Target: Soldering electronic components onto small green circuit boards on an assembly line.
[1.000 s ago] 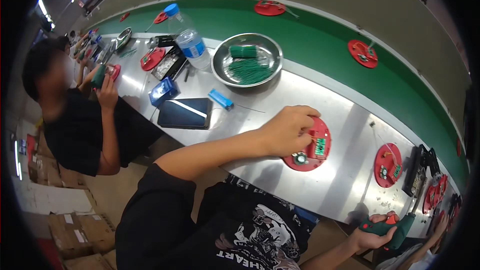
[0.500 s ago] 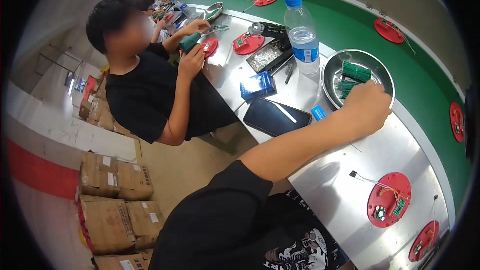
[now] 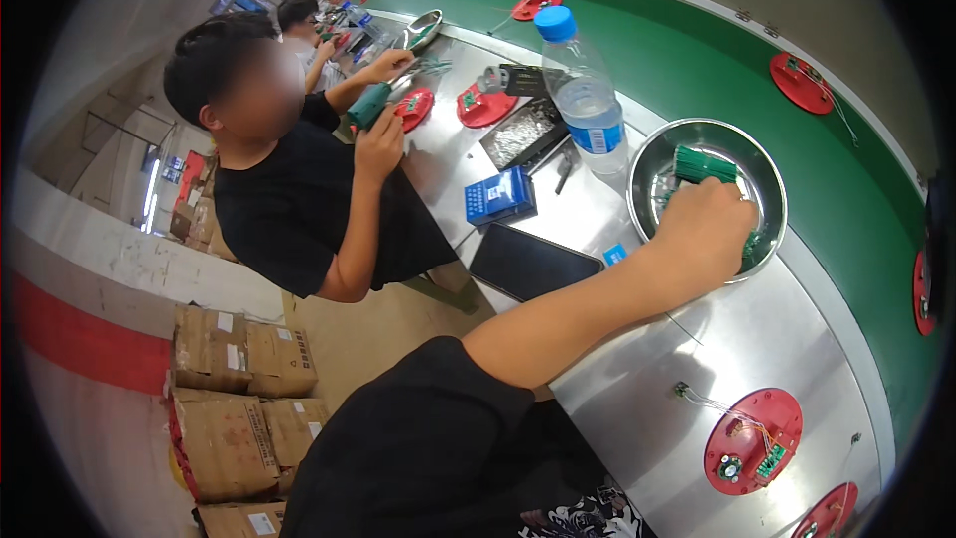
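The person's left hand [image 3: 709, 231] reaches across the metal workbench [image 3: 637, 413] into a steel bowl [image 3: 770, 207] near the bench's far edge; the back of the hand hides the fingertips. Inside, just beyond the knuckles, lies a bundle of green wires [image 3: 705, 165]. Left of the bowl stands an upright bottle [image 3: 588, 105] with a blue cap. A dark phone [image 3: 536, 262] lies by the bench's near edge, a blue box [image 3: 500, 196] just beside it. Farther right along the bench, a red disc [image 3: 747, 450] carries a green circuit board and thin wires. Beyond the far edge, a green strip [image 3: 697, 45] bears more red discs [image 3: 802, 83].
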{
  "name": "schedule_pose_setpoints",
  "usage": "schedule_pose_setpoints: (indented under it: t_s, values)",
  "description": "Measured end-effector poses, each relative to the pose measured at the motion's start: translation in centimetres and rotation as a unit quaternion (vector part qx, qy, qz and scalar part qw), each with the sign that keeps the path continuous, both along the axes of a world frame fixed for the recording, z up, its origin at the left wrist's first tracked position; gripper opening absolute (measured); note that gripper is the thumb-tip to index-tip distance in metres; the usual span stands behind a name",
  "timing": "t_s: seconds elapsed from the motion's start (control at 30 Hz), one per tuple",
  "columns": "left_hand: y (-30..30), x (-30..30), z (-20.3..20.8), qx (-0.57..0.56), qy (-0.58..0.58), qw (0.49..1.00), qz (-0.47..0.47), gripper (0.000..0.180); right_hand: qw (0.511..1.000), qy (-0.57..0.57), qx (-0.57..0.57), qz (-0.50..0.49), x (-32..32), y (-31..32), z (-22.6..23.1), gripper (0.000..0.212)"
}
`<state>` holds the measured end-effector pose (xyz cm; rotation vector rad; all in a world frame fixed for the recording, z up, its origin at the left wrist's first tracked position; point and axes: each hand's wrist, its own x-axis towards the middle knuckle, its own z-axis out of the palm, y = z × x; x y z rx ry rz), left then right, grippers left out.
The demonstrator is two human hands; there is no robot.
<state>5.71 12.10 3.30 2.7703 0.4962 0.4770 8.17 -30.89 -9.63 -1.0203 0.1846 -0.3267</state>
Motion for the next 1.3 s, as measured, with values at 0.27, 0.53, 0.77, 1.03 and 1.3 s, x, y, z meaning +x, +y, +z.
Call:
schedule_pose_setpoints:
  t_s: [0.27,0.53,0.77,1.03,1.3]
  values:
    - [-0.2,0.2,0.3,-0.002,-0.041,0.999,-0.005,0.011,0.999,0.021,-0.005,0.04,-0.6,-2.8,-1.1,0.045]
    - [2.0,-0.3,-1.1,-0.055,-0.121,0.991,-0.03,0.02,0.996,0.001,-0.083,-0.045,-6.8,-8.2,7.0,0.048]
    - [-1.8,-0.8,1.7,-0.092,-0.241,0.962,-0.089,0.016,0.985,-0.114,-0.061,0.116,-6.8,-6.2,7.5,0.04]
    - [-14.1,-4.6,2.1,-0.115,-0.211,0.918,-0.316,0.016,0.942,-0.065,-0.223,0.243,-10.5,-3.4,10.8,0.06]
    - [-15.9,-4.7,-3.2,-0.069,-0.234,0.92,-0.308,0.014,0.895,-0.067,-0.352,0.265,-10.0,-2.0,10.7,0.029]
